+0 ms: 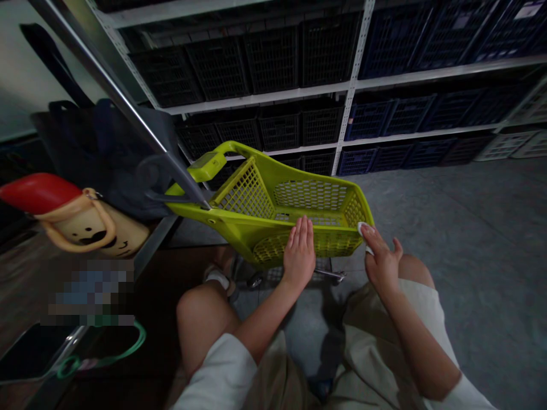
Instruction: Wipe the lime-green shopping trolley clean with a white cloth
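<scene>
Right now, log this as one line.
left hand: on near rim of green shopping cart | right hand: holds white cloth at cart's front corner

the grey floor (470, 239) bears a lime-green cart (252, 230); white shelves (352, 84) carry dark crates (273, 60).

Left hand (300, 259) and right hand (383, 266) both bare | nearer the body than each hand, a short, plain whitish sleeve (224, 367) | between and below them, loose pale-beige shorts (367, 356) | lower left of the left hand, a light-coloured shoe (220, 278), partly hidden
</scene>
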### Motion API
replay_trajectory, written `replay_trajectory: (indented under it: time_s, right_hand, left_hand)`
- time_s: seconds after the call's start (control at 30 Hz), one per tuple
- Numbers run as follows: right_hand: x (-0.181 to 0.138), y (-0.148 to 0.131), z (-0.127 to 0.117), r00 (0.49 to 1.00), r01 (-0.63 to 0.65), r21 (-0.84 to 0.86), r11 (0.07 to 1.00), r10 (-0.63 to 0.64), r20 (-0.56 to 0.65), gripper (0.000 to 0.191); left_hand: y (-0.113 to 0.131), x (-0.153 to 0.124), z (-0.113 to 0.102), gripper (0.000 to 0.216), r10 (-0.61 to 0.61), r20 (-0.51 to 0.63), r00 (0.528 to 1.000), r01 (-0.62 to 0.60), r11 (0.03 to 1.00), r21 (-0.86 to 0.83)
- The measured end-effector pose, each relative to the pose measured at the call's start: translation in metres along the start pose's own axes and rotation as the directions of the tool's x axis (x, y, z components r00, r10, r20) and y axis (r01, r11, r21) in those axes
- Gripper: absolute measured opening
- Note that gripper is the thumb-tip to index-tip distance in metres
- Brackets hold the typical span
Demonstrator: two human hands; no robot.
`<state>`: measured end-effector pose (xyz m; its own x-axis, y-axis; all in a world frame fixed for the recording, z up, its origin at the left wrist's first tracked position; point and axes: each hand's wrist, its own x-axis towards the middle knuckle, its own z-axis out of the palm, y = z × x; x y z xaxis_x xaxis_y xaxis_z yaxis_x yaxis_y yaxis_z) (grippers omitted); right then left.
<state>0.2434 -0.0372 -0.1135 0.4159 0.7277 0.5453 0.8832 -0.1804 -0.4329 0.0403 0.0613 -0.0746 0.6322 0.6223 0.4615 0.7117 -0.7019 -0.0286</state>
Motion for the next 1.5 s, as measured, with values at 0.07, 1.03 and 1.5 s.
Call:
replay_trajectory:
  time_s: [0.07,1.03,1.5]
  right_hand:
    - [-0.001,0.005,0.004,0.993,-0.101,0.034,0.994,0.103,-0.057,0.063]
    - [0.015,-0.112,0.03,0.994,0.072,0.032,0.997,-0.074,0.084,0.071]
    - [-0.003,0.006,0.008,0.985,-0.141,0.048,0.989,0.145,-0.089,0.065]
  left_hand:
    - [0.0,0.0,-0.001,0.064,-0.003,0.003,1.0,0.003,1.0,0.007]
    - [0.001,0.001,0.002,0.067,-0.014,0.018,1.0,0.014,1.0,0.018]
    - [0.0,0.0,-0.001,0.067,-0.004,0.006,1.0,0.004,1.0,-0.01]
